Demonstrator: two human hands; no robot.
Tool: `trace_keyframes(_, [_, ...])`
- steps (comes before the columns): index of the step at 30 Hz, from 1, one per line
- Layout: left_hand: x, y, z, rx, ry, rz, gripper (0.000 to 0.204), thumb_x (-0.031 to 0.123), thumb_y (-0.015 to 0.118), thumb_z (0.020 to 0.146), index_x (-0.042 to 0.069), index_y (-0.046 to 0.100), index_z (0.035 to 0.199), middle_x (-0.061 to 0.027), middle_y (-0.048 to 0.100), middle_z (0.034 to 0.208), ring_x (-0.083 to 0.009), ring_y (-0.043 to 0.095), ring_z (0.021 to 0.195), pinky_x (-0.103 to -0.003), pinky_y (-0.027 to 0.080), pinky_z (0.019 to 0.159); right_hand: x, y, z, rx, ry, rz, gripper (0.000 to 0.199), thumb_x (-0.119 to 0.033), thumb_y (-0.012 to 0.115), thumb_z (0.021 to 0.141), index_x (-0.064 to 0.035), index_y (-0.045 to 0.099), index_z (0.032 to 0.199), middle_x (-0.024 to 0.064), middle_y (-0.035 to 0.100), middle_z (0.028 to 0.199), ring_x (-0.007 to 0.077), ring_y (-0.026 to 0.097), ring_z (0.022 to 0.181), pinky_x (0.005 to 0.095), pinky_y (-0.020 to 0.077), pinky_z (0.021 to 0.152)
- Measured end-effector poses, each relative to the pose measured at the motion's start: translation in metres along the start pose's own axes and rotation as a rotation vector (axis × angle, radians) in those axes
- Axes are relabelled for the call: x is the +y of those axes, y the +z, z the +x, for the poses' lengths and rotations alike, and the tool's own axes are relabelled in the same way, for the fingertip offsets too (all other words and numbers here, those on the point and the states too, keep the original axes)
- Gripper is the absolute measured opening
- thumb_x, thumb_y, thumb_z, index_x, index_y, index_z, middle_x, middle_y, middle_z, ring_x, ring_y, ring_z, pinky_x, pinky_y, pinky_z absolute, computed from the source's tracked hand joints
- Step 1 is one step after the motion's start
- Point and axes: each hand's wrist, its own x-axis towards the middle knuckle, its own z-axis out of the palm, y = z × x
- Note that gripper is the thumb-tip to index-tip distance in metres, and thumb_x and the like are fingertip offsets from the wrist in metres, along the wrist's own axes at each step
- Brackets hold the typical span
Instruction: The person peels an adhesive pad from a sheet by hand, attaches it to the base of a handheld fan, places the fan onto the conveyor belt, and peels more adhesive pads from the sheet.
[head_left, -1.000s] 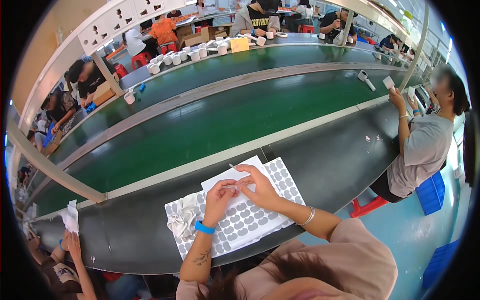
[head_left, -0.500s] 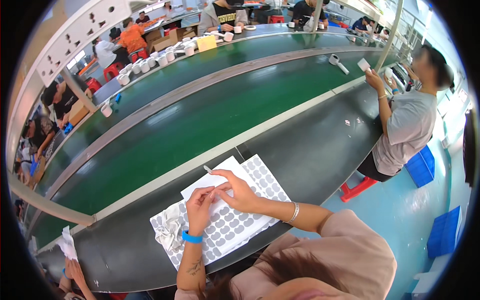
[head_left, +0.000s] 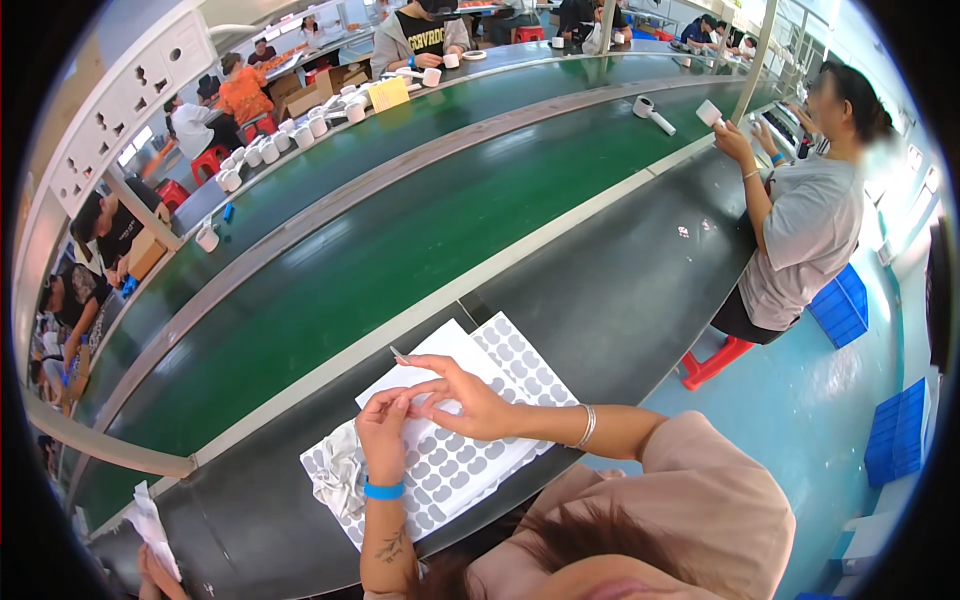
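Observation:
My left hand [head_left: 382, 432] is closed, its thumb and fingertips pinched together against the fingers of my right hand [head_left: 470, 402]. What the pinch holds is too small to make out. A thin grey pointed tool [head_left: 400, 355] sticks out past the extended index finger of my right hand, whose other fingers curl toward the left fingertips. Below both hands lie white sheets [head_left: 515, 355] printed with rows of grey rounded double-lobed stickers, with a plain white sheet [head_left: 440, 345] partly over them. Beside my left wrist rests a crumpled white cloth or paper [head_left: 340, 470].
A dark worktop [head_left: 620, 280] runs along a green conveyor belt [head_left: 400, 220]. White handled devices [head_left: 655, 115] lie on the belt, with more along the far side [head_left: 270, 150]. A co-worker [head_left: 810, 210] sits at right; another person's hand [head_left: 155, 575] shows lower left.
The head view has shifted slightly. My fingertips remain together, while the right index finger and grey tool have lifted a little off the left hand. The neighbour's hand at lower left has moved lower.

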Motion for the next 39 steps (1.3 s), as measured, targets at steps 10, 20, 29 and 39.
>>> trace_keyframes(10, [0.003, -0.006, 0.006, 0.020, -0.004, -0.184, 0.006, 0.005, 0.061, 0.088, -0.001, 0.061, 0.087, -0.0058, 0.062, 0.078, -0.0125, 0.058, 0.070, -0.024, 0.047, 0.068, 0.006, 0.002, 0.003, -0.100, -0.013, 0.309, 0.080, 0.006, 0.059, 0.081, -0.0095, 0.012, 0.144, 0.0131, 0.013, 0.152, 0.0299, 0.038, 0.131, 0.0385, 0.0444, 0.097])
trace_keyframes(20, [0.004, -0.004, 0.000, 0.011, 0.082, -0.130, 0.005, 0.002, 0.064, 0.084, 0.000, 0.059, 0.083, -0.0045, 0.059, 0.078, -0.0115, 0.057, 0.070, -0.023, 0.045, 0.067, 0.009, -0.004, 0.003, -0.099, 0.098, 0.646, 0.081, 0.001, 0.062, 0.083, -0.0124, 0.012, 0.145, 0.0126, 0.013, 0.152, 0.0265, 0.044, 0.126, 0.0370, 0.0462, 0.093])
trace_keyframes(29, [0.014, 0.001, -0.001, -0.014, 0.083, -0.006, 0.009, 0.004, 0.064, 0.084, 0.002, 0.055, 0.082, -0.0031, 0.055, 0.079, -0.0120, 0.052, 0.072, -0.025, 0.042, 0.068, 0.003, -0.005, 0.004, -0.125, -0.076, 0.221, 0.080, -0.003, 0.064, 0.083, -0.0081, 0.012, 0.145, 0.0145, 0.013, 0.152, 0.0259, 0.049, 0.120, 0.0372, 0.0442, 0.094])
trace_keyframes(39, [0.008, -0.001, 0.000, -0.147, 0.113, -0.142, 0.012, 0.010, 0.062, 0.087, 0.004, 0.053, 0.084, -0.0025, 0.052, 0.080, -0.0125, 0.054, 0.074, -0.025, 0.043, 0.070, 0.002, -0.007, 0.005, -0.153, 0.012, 0.553, 0.080, 0.001, 0.061, 0.082, -0.0111, 0.013, 0.145, 0.0155, 0.014, 0.151, 0.0250, 0.049, 0.119, 0.0359, 0.0434, 0.095])
